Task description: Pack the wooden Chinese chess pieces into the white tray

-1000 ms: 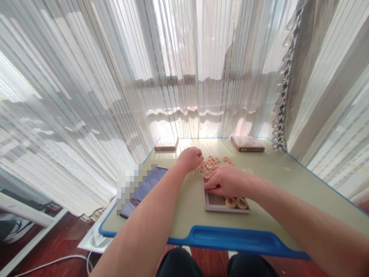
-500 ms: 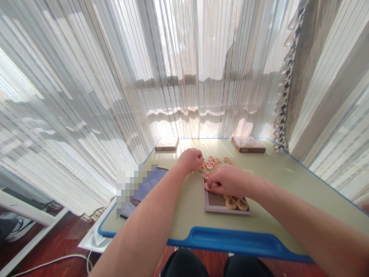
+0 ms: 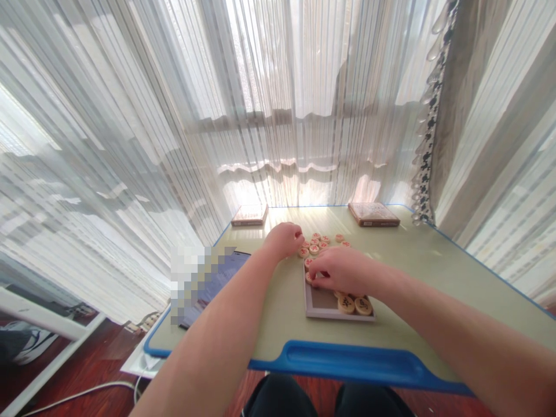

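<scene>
A shallow tray (image 3: 309, 307) holds several round Chinese chess pieces; two with black characters, one of them this piece (image 3: 346, 304), lie at its near right. Over the tray's left side, my right hand (image 3: 341, 270) pinches a red-marked Chinese chess piece (image 3: 308, 277) at the inner edge. Just behind it another red-marked piece (image 3: 308, 262) sits in the tray's far left corner. My left hand (image 3: 284, 239) is closed, resting beside a loose group of red-marked pieces (image 3: 314, 249) beyond the tray. Whatever its curled fingers hold is hidden. My right hand covers the middle of the tray.
Two flat boxes stand at the table's far edge, a left box (image 3: 250, 214) and a right box (image 3: 373, 215). A tablet (image 3: 221, 284), partly pixelated, lies on the left. A blue trough (image 3: 347, 359) runs along the near edge. Sheer curtains (image 3: 278, 145) hang behind.
The whole view has shifted slightly. Both hands keep almost the same places over the tray and beside the loose pieces, with the right fingers still at the red-marked piece.
</scene>
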